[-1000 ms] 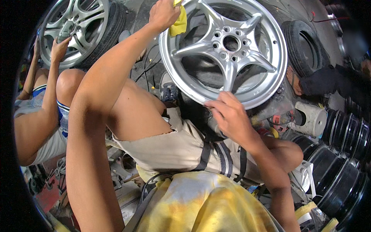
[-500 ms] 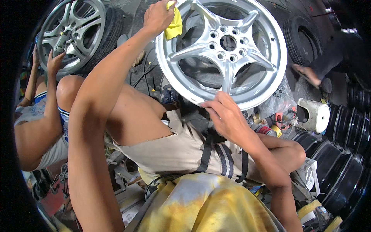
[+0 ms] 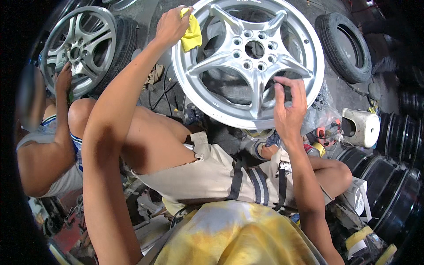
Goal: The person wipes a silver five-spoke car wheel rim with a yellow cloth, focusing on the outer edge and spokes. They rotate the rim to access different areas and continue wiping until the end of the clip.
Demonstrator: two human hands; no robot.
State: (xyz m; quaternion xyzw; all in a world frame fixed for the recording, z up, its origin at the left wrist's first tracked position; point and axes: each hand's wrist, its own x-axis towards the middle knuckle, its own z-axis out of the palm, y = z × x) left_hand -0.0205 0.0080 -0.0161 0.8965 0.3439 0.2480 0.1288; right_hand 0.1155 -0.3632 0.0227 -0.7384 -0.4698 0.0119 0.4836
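Note:
A silver alloy wheel rim (image 3: 244, 122) with star-shaped spokes faces up in front of me, with several holes around its centre bore. My left hand (image 3: 172, 27) is closed on a yellow cloth (image 3: 191, 35) at the rim's upper left edge. Part of the cloth hangs over the lip. My right hand (image 3: 290, 99) is over the rim's lower right side, its fingers bent and the thumb apart from them. Thumb tip and index fingertip are close together near a spoke, and I see nothing held between them.
At left, a co-worker's hand (image 3: 63, 79) is at a grey wheel (image 3: 105, 48) beside a tyre (image 3: 125, 48). Another tyre (image 3: 329, 44) lies at the upper right. Right of my knee are a white stool (image 3: 363, 128), black rims (image 3: 375, 185) and clear plastic (image 3: 324, 110).
My right hand has left the rim's lower edge and moved up and right over the spokes. The left hand and cloth have shifted slightly down and left in view with the rim.

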